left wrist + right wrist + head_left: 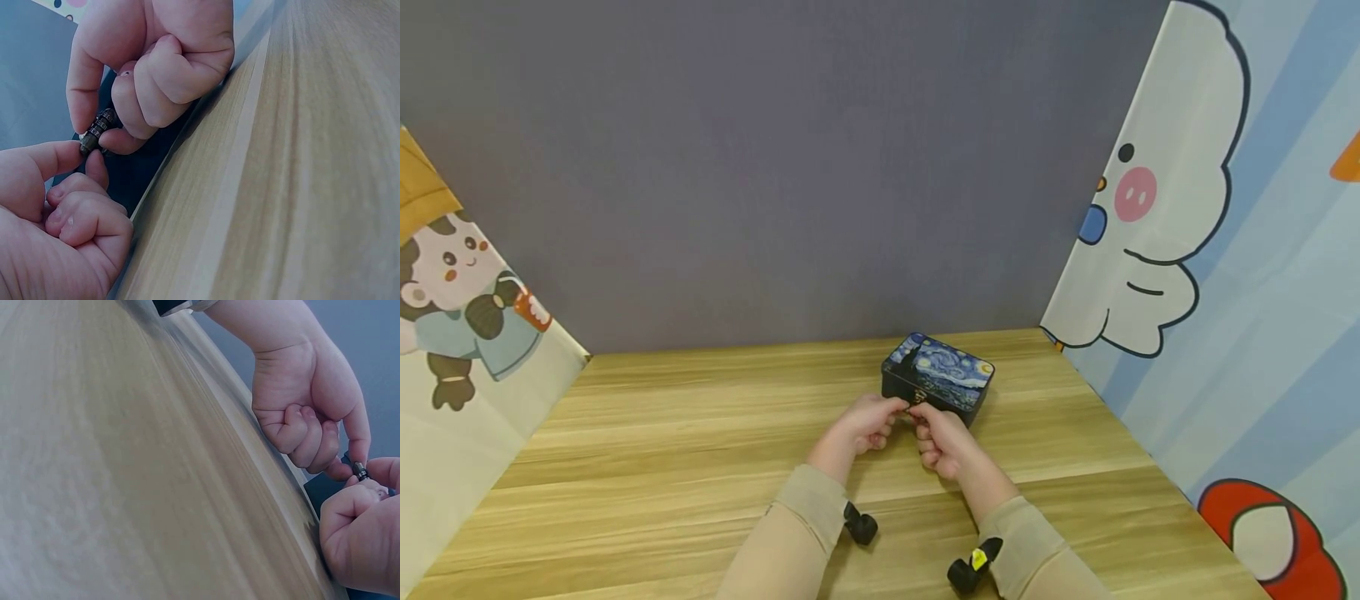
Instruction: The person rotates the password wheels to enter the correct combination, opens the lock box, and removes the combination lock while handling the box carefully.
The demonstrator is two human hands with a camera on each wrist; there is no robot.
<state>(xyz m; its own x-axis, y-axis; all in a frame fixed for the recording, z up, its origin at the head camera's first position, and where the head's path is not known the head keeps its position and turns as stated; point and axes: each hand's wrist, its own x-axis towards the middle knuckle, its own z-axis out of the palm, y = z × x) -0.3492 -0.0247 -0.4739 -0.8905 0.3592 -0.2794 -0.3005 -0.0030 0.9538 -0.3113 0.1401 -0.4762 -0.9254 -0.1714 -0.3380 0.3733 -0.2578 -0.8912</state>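
Observation:
A dark box (943,367) with a swirling blue night-sky picture on its lid stands closed on the table, its clasp (919,395) on the front face. At that clasp is a small bronze barrel combination lock (97,131) with lettered rings. My left hand (867,421) pinches one end of it between thumb and forefinger, other fingers curled in. The opposite end is pinched by my right hand (942,437) in the same way. In the right wrist view the lock (360,470) shows between both hands' fingertips, partly covered.
The wooden table (685,467) has a grey panel (812,175) along its back edge. Cartoon-printed sheets flank it, one at the left (475,392) and one at the right (1165,400). A small black wrist camera (861,525) sits on the left sleeve, another (964,575) on the right.

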